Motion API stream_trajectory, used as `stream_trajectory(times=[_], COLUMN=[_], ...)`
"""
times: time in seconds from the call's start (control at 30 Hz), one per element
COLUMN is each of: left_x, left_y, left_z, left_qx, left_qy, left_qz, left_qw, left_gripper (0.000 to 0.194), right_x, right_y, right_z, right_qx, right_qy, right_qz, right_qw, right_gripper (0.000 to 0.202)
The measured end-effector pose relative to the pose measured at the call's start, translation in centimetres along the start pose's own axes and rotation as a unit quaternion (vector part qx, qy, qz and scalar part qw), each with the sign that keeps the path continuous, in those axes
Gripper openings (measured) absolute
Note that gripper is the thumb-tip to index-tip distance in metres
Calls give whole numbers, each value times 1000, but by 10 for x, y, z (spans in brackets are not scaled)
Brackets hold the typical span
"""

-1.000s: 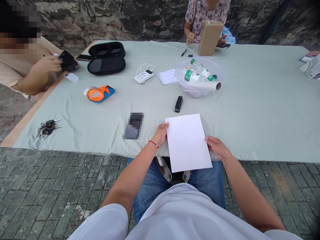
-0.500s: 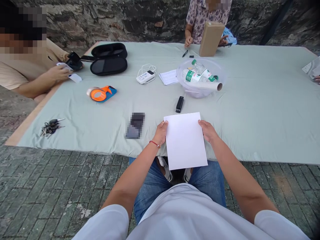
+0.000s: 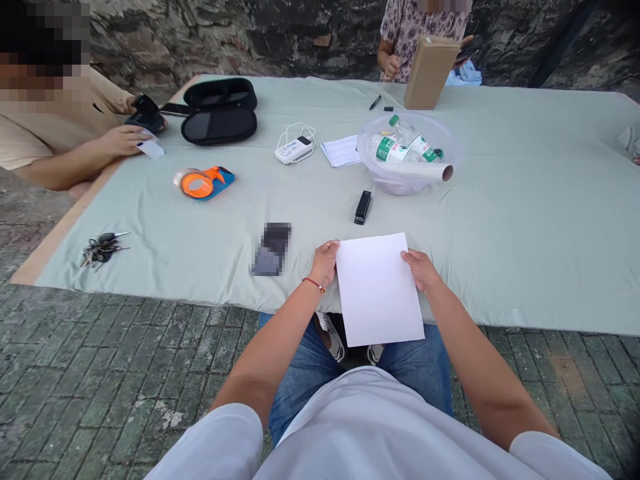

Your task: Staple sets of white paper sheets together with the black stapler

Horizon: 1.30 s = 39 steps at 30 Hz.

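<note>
A white sheet of paper (image 3: 381, 293) is held between my two hands at the table's near edge, its lower part hanging over my lap. My left hand (image 3: 325, 262), with a ring and a red bracelet at the wrist, pinches the sheet's left edge near the top corner. On the opposite edge, my right hand (image 3: 421, 269) grips it with the thumb on top. Whether more sheets lie beneath cannot be made out. Just beyond the paper lies a black stapler (image 3: 363, 207). A dark, blurred-out flat object (image 3: 271, 249) rests left of my left hand.
On the cloth-covered table (image 3: 525, 233) are keys (image 3: 104, 249), an orange-blue tape dispenser (image 3: 204, 183), a black case (image 3: 219, 125), a white corded device (image 3: 294, 151), written paper (image 3: 341, 151) and a basin (image 3: 400, 185) with bottles. Two people sit left and opposite, near a cardboard box (image 3: 431, 73).
My hands and the paper have shifted slightly right and toward me. The cardboard box opposite leans a little differently, and the person at left has moved a hand over the white item.
</note>
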<state>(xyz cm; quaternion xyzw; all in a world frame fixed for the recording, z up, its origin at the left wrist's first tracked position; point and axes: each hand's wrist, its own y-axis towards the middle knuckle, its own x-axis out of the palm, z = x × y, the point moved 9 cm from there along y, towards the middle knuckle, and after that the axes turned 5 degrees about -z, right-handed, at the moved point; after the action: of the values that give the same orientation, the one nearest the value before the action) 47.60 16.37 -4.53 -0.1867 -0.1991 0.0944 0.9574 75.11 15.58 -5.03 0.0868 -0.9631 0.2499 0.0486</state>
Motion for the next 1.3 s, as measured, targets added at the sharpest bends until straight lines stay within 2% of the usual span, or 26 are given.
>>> stream_trajectory(times=[0.17, 0.3, 0.5, 0.6, 0.8, 0.97, 1.1, 1.3], left_x=[0, 0, 4, 7, 6, 6, 3, 9], left_y=[-4, -10, -15, -16, -19, -21, -19, -22], left_z=[0, -6, -5, -8, -7, -3, -5, 4], left_qx=[-17, -49, 4, 6, 33, 67, 63, 75], left_qy=[-25, 4, 32, 25, 8, 55, 71, 96], left_qz=[-22, -46, -60, -67, -25, 1, 22, -6], left_qw=[999, 998, 998, 997, 999, 996, 995, 992], left_gripper=[31, 36, 30, 29, 25, 17, 14, 16], right_x=[-7, -9, -8, -13, -8, -6, -9, -11], right_y=[4, 3, 2, 2, 2, 1, 3, 5], right_z=[2, -1, -4, -3, -4, -1, 3, 0], right_qx=[-18, -36, -34, -30, -40, -30, -40, -37], right_qy=[-17, -20, -16, -3, -5, 11, 11, 61], right_qz=[31, 56, 55, 75, 98, 83, 78, 42], right_qw=[999, 998, 998, 997, 994, 996, 996, 997], right_gripper=[36, 36, 38, 37, 27, 27, 31, 42])
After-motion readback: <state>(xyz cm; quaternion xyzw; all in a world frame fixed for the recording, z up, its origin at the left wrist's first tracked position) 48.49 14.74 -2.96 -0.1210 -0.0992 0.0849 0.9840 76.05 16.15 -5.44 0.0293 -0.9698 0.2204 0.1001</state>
